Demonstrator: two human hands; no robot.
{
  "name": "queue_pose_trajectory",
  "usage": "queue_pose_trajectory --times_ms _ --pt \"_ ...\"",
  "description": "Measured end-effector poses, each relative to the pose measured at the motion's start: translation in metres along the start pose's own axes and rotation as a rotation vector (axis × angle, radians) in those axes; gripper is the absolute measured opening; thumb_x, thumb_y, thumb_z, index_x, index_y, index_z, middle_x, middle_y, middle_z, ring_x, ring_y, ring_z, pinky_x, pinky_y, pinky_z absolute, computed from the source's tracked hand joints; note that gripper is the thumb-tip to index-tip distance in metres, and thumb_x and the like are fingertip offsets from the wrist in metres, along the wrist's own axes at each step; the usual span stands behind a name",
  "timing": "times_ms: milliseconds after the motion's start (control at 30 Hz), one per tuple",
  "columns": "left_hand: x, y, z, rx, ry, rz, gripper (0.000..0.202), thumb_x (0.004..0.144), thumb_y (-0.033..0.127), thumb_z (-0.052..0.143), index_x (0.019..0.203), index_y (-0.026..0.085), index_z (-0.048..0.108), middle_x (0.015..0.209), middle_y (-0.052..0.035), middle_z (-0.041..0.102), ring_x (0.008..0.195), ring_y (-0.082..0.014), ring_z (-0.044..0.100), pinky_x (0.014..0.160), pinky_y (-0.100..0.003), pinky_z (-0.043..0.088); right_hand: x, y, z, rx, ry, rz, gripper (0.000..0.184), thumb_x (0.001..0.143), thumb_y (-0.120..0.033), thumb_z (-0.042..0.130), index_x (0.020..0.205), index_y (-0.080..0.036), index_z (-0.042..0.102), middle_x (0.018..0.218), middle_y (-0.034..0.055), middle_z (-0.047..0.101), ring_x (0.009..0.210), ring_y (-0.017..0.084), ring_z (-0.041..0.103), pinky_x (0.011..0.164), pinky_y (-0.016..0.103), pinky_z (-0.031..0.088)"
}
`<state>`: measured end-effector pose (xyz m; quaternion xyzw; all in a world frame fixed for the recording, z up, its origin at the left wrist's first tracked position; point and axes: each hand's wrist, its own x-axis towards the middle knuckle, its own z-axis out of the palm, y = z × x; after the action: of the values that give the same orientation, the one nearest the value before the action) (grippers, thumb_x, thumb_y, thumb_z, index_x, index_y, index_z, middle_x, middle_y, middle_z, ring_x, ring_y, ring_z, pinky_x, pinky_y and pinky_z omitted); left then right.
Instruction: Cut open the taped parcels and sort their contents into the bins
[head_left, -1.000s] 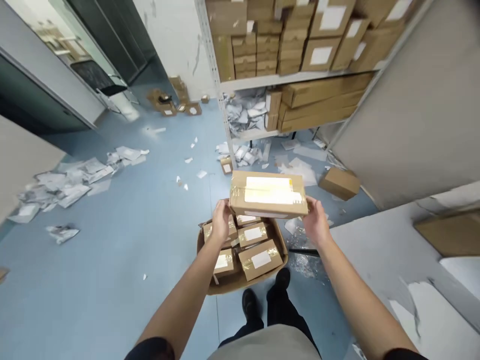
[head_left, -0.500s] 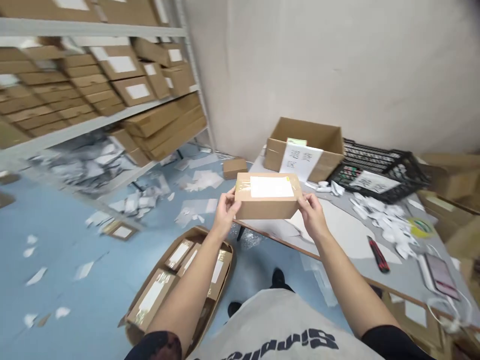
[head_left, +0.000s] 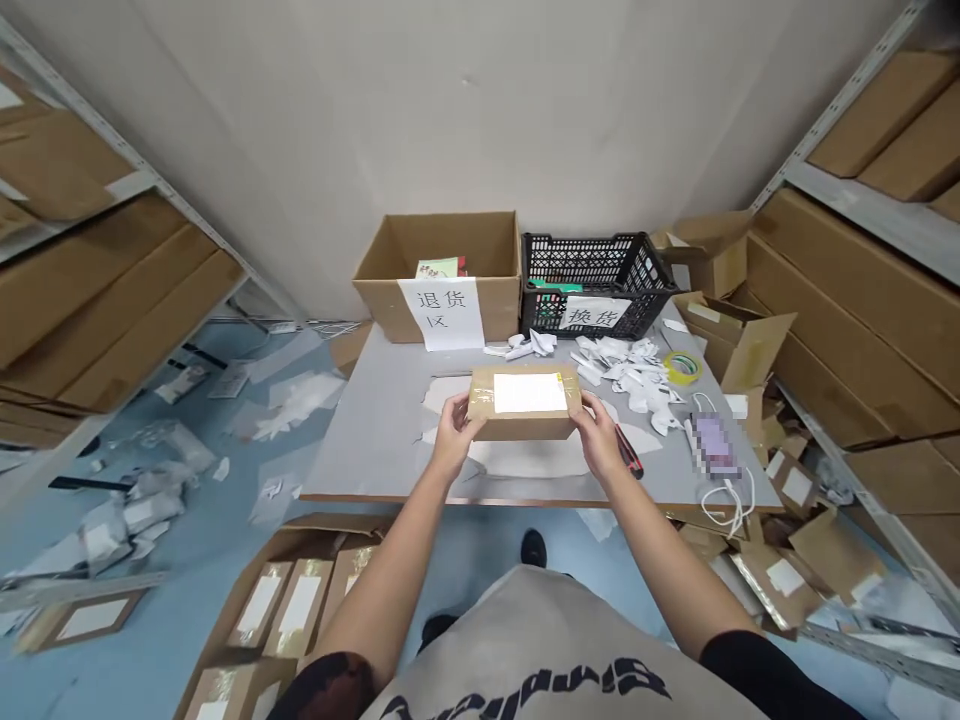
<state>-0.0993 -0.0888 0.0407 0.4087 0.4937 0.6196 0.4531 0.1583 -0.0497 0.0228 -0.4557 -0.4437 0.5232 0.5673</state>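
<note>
A taped cardboard box with a white label on top is held level between my two hands, over the front half of the grey table. My left hand grips its left end, thumb on the near face. At the opposite end my right hand grips it the same way. Beneath the box lies a pale sheet on the tabletop. A red and black utility knife rests just right of my right hand, partly hidden by it.
Behind stand an open carton with a paper sign and a black plastic crate. Torn paper scraps, a tape roll and a phone with a cable lie at right. Below left, a large carton holds several labelled boxes. Shelves flank both sides.
My view has turned right, so the table now sits squarely ahead and the right shelf shows. Both hands still hold the box, now over the table's middle.
</note>
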Motion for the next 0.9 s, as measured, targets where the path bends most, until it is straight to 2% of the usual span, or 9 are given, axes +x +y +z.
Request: queue_pose_trajectory --times_ms 67,167,333,433,567,633,733,833,900 --pt "0.008 -0.008 0.002 0.013 0.081 -0.003 0.046 0.073 0.041 0.078 0.109 0.022 0.057 0.129 -0.0112 0.060 0.123 -0.0271 0.057 0.106 -0.045 0.043 0.015 0.010 0.004 0.023 -0.030 0.016 0.053 0.074 -0.035 0.069 0.125 -0.026 0.062 0.134 0.0054 0.061 0.126 0.028 0.054 0.109 0.047 0.039" --pt "0.005 -0.015 -0.018 0.054 0.284 0.004 0.044 0.071 0.041 0.080 0.102 0.021 0.055 0.120 -0.0098 0.063 0.118 -0.0244 0.060 0.104 -0.042 0.044 0.042 0.020 0.036 0.030 -0.149 0.040 0.057 0.071 -0.035 0.071 0.126 -0.025 0.061 0.135 0.0055 0.061 0.126 0.027 0.053 0.109 0.044 0.039" --pt "-0.034 -0.025 -0.059 0.192 0.612 0.002 0.071 0.074 0.044 0.077 0.134 0.027 0.041 0.106 -0.0049 0.062 0.107 -0.0195 0.065 0.095 -0.038 0.051 0.092 0.036 0.142 -0.152 -0.415 0.088 0.060 0.075 -0.044 0.069 0.131 -0.026 0.058 0.129 0.0037 0.064 0.120 0.028 0.057 0.107 0.042 0.041" --pt "-0.048 -0.039 -0.073 0.265 0.727 -0.125 0.077 0.076 0.045 0.075 0.140 0.028 0.037 0.102 -0.0052 0.060 0.100 -0.0197 0.066 0.086 -0.037 0.055 0.104 0.055 0.201 -0.417 -0.537 0.091 0.055 0.077 -0.045 0.067 0.129 -0.024 0.061 0.126 0.0059 0.065 0.121 0.029 0.057 0.108 0.041 0.039" --pt "-0.046 -0.061 -0.089 0.259 0.708 -0.375 0.070 0.076 0.042 0.075 0.135 0.025 0.041 0.089 -0.0025 0.060 0.082 -0.0186 0.066 0.073 -0.037 0.057 0.103 0.087 0.234 -0.618 -0.630 0.094 0.054 0.075 -0.041 0.071 0.124 -0.022 0.063 0.133 0.0093 0.061 0.132 0.030 0.047 0.115 0.041 0.029" --pt "-0.043 -0.068 -0.097 0.264 0.718 -0.391 0.069 0.070 0.040 0.080 0.129 0.023 0.048 0.089 -0.0030 0.061 0.081 -0.0192 0.066 0.076 -0.038 0.056 0.103 0.096 0.237 -0.651 -0.657 0.094 0.055 0.075 -0.040 0.071 0.126 -0.021 0.061 0.137 0.0115 0.057 0.135 0.031 0.042 0.116 0.044 0.026" --pt "-0.043 -0.068 -0.113 0.255 0.757 -0.366 0.072 0.063 0.037 0.085 0.125 0.020 0.053 0.106 -0.0100 0.063 0.092 -0.0221 0.066 0.089 -0.040 0.052 0.101 0.094 0.251 -0.714 -0.691 0.044 0.058 0.077 -0.038 0.068 0.131 -0.019 0.055 0.146 0.0158 0.047 0.143 0.034 0.028 0.117 0.055 0.017" --pt "-0.058 -0.050 -0.147 0.206 0.812 -0.303 0.074 0.066 0.038 0.083 0.130 0.019 0.051 0.125 -0.0166 0.057 0.104 -0.0247 0.064 0.095 -0.041 0.048 0.077 0.078 0.296 -0.702 -0.725 -0.139 0.064 0.078 -0.035 0.066 0.137 -0.016 0.050 0.153 0.0171 0.037 0.147 0.035 0.016 0.118 0.058 0.008" --pt "-0.080 -0.029 -0.185 0.167 0.849 -0.195 0.067 0.074 0.038 0.077 0.133 0.021 0.050 0.131 -0.0163 0.055 0.111 -0.0244 0.062 0.098 -0.041 0.047 0.041 0.067 0.340 -0.595 -0.809 -0.267 0.063 0.079 -0.036 0.065 0.138 -0.017 0.051 0.151 0.0142 0.041 0.146 0.032 0.021 0.120 0.053 0.010"
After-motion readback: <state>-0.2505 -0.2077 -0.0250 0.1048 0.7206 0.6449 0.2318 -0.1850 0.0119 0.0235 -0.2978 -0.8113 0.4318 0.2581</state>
